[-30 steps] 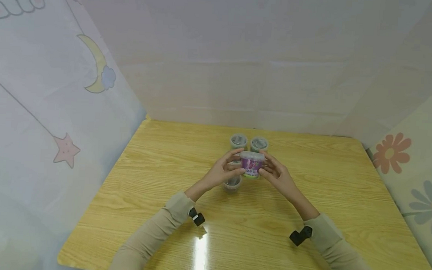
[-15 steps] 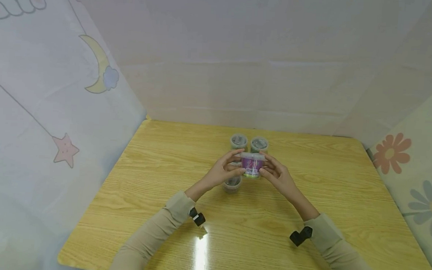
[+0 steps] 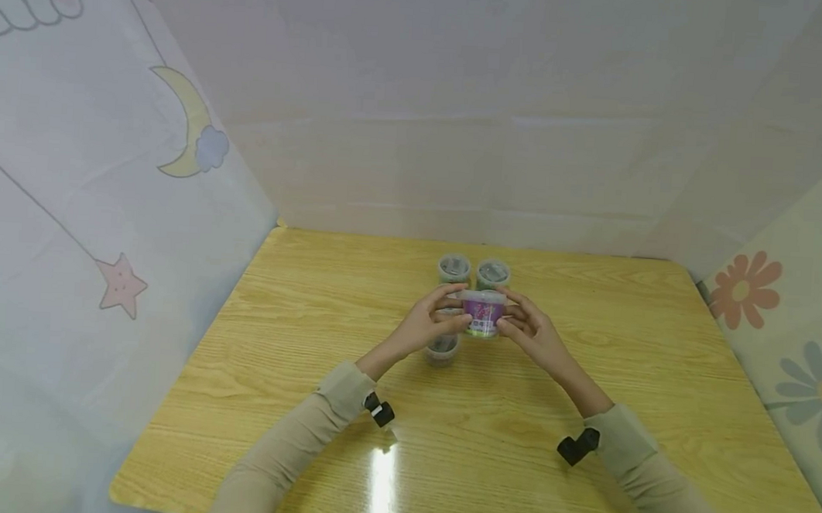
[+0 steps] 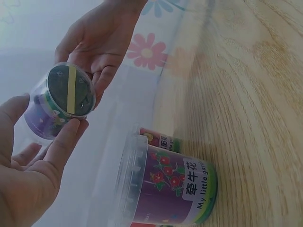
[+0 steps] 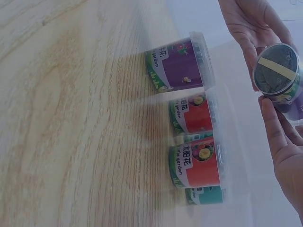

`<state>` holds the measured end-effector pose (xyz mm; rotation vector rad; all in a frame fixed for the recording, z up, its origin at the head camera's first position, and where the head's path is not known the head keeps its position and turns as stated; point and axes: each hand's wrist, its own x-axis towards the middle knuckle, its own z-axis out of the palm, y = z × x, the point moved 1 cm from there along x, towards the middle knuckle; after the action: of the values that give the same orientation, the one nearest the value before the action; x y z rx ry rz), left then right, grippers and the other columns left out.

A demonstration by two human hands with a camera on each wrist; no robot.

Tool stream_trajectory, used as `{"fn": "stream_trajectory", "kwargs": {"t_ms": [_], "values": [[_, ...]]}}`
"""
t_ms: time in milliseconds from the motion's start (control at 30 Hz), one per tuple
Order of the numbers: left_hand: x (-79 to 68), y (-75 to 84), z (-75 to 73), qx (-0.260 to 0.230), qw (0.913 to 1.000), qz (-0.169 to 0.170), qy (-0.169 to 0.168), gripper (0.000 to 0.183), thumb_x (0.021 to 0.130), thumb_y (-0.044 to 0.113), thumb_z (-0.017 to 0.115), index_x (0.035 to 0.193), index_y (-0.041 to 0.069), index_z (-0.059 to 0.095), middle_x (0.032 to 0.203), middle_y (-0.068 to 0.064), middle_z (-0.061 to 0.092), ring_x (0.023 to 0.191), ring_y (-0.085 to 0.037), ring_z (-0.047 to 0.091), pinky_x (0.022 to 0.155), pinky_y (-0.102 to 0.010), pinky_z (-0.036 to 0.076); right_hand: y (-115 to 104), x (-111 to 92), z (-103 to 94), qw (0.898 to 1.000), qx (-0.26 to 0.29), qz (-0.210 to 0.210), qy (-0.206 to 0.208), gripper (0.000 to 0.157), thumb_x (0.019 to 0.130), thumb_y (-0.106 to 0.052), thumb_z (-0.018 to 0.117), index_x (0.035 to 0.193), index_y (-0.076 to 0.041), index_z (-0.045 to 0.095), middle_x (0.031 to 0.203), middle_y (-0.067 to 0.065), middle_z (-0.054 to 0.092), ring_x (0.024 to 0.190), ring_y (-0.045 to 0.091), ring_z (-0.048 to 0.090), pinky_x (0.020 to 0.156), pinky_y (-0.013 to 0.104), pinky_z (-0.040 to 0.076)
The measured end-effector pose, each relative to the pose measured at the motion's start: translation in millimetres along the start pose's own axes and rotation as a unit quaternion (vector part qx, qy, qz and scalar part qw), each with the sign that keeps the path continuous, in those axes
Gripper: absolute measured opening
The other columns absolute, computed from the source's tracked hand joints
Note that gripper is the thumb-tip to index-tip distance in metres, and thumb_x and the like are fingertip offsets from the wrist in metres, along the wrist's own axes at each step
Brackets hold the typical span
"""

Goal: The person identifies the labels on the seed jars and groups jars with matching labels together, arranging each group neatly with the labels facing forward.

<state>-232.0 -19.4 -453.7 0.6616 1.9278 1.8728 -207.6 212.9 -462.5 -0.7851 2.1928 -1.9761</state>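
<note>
Both hands hold a small lidded plastic cup with a purple label (image 3: 483, 316) above the table, roughly level in the head view. The left hand (image 3: 424, 327) grips its left side with thumb and fingers, and the right hand (image 3: 536, 340) grips the right side. Seen from below in the left wrist view, the cup's base (image 4: 57, 90) is dark with a pale yellow strip across it. Beneath the hands a similar purple cup (image 5: 177, 65) stands on the table, and red-labelled cups (image 5: 196, 163) stand near it.
Two lidded cups stand farther back, one at left (image 3: 454, 268) and one at right (image 3: 494, 273). A teal-labelled cup (image 5: 206, 195) is partly hidden behind a red one. The wooden table (image 3: 658, 339) meets printed cloth walls at its back and sides.
Both hands and the held cup have shifted slightly to the right. The cup is tipped a little, so less of its lid top shows. The standing cups have not moved.
</note>
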Motion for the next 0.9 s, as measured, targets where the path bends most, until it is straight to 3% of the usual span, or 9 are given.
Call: {"fn": "stream_trajectory", "kwargs": {"t_ms": [133, 333, 533, 633, 767, 900], "values": [[-1.3, 11.0, 2.8, -0.018, 0.9997, -0.015, 0.001, 0.053, 0.094, 0.020, 0.056, 0.142, 0.015, 0.034, 0.134, -0.021, 0.045, 0.109, -0.029, 0.059, 0.089, -0.048, 0.050, 0, 0, -1.4, 1.000, 0.002, 0.002, -0.006, 0.055, 0.096, -0.005, 0.049, 0.145, 0.000, 0.023, 0.122, 0.022, 0.050, 0.102, 0.012, 0.059, 0.077, 0.027, 0.055], [-4.9, 25.2, 6.8, -0.019, 0.9996, -0.019, 0.006, 0.049, 0.096, 0.021, 0.053, 0.140, 0.009, 0.036, 0.132, -0.023, 0.047, 0.106, -0.027, 0.061, 0.088, -0.047, 0.050, -1, 1, -1.4, 1.000, -0.006, 0.000, -0.012, 0.054, 0.096, -0.004, 0.048, 0.144, 0.000, 0.024, 0.122, 0.027, 0.049, 0.102, 0.012, 0.060, 0.080, 0.031, 0.055], [1.4, 9.7, 9.1, -0.022, 0.9995, -0.015, 0.016, 0.049, 0.094, 0.026, 0.055, 0.138, 0.011, 0.038, 0.131, -0.019, 0.047, 0.106, -0.027, 0.061, 0.084, -0.037, 0.054, -3, 0, -1.2, 1.000, -0.024, 0.015, 0.006, 0.049, 0.097, -0.005, 0.047, 0.142, 0.000, 0.029, 0.121, 0.024, 0.051, 0.101, 0.011, 0.060, 0.081, 0.040, 0.054], [6.5, -1.8, 10.0, -0.009, 0.9996, -0.013, 0.021, 0.050, 0.094, 0.026, 0.055, 0.139, 0.013, 0.038, 0.131, -0.016, 0.046, 0.107, -0.027, 0.060, 0.083, -0.035, 0.054, -3, 0, -1.2, 0.999, -0.041, 0.017, 0.021, 0.047, 0.096, -0.005, 0.048, 0.140, 0.002, 0.033, 0.120, 0.023, 0.052, 0.101, 0.008, 0.060, 0.081, 0.033, 0.055], [7.6, -4.8, 12.4, 0.021, 0.9995, -0.002, 0.025, 0.055, 0.092, 0.031, 0.058, 0.139, 0.011, 0.039, 0.128, -0.014, 0.048, 0.105, -0.025, 0.061, 0.081, -0.032, 0.055, -2, -1, -1.5, 0.997, -0.066, 0.014, 0.035, 0.044, 0.095, -0.005, 0.050, 0.137, 0.002, 0.037, 0.119, 0.021, 0.054, 0.101, 0.006, 0.059, 0.081, 0.022, 0.053], [6.4, -4.2, 13.6, 0.060, 0.9977, 0.008, 0.028, 0.054, 0.091, 0.035, 0.059, 0.139, 0.016, 0.041, 0.128, -0.011, 0.048, 0.108, -0.025, 0.059, 0.082, -0.029, 0.054, -3, -2, -2.6, 0.997, -0.072, 0.011, 0.036, 0.044, 0.094, -0.005, 0.052, 0.136, 0.000, 0.039, 0.119, 0.020, 0.054, 0.102, 0.007, 0.057, 0.084, 0.020, 0.051]]}}
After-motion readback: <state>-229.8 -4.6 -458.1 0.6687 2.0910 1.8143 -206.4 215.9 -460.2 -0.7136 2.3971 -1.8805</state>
